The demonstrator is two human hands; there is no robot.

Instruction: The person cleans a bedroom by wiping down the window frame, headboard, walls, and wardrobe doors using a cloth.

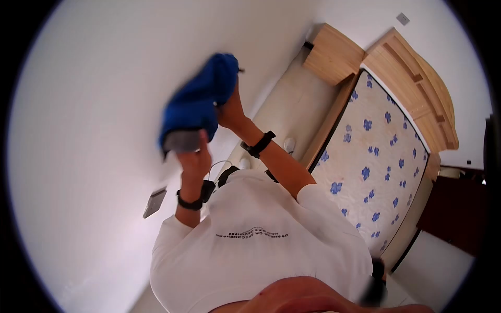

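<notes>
A blue cloth item (201, 96) with a grey panel and dark edging is held up in front of me, near the white wall. It is slightly blurred, and I cannot tell its exact kind. My left hand (197, 159) grips its lower end, thumb against the grey panel. At its upper right side, my right hand (232, 111) holds the cloth, with most fingers hidden behind it. Black bands circle both wrists.
To the right is a bed with a blue-flowered mattress (373, 161) and a wooden headboard (415, 86). A wooden nightstand (333, 55) stands beside it. A wall switch plate (155, 202) is at the left, near my left forearm. Dark red furniture (453, 211) stands far right.
</notes>
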